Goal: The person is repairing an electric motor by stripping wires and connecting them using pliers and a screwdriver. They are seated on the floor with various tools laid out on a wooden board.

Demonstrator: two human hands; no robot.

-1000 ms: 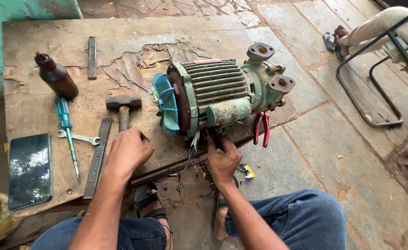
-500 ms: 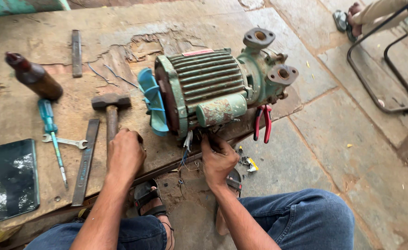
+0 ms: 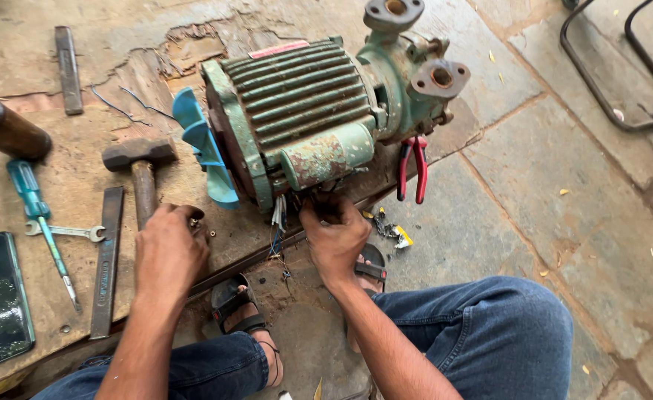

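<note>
A: What has changed in the last second?

B: Very little in the hands. The view has come in closer, so the motor (image 3: pixel 304 118) now fills the top middle. The right hand (image 3: pixel 335 235) has stayed under the motor's belly, at six o'clock from it, and the left hand (image 3: pixel 167 252) has stayed on the wooden board (image 3: pixel 60 200) at about eight o'clock from the motor.

A: So the work sits in the same spot?

B: I judge so. The fiddling goes on at the underside, where the loose wires (image 3: pixel 277 222) hang down.

A: What has each hand got?

B: The right fingers are curled in at the motor's lower edge, beside the wires; I cannot tell whether they pinch anything. The left hand is half closed, knuckles up, over some small dark bits on the board; whether it grips one is hidden.

A: How does the motor look?

B: Lying on its side, green paint worn, rust on the small box on its flank. Ribbed body, a blue fan (image 3: pixel 200 144) bare at nine o'clock, two pipe flanges at two o'clock.

A: Around it?

B: A hammer (image 3: pixel 140 170) just beyond the left hand, red pliers (image 3: pixel 412 167) at four o'clock, a screwdriver (image 3: pixel 41 222) and spanner (image 3: pixel 67 232) far left.
</note>
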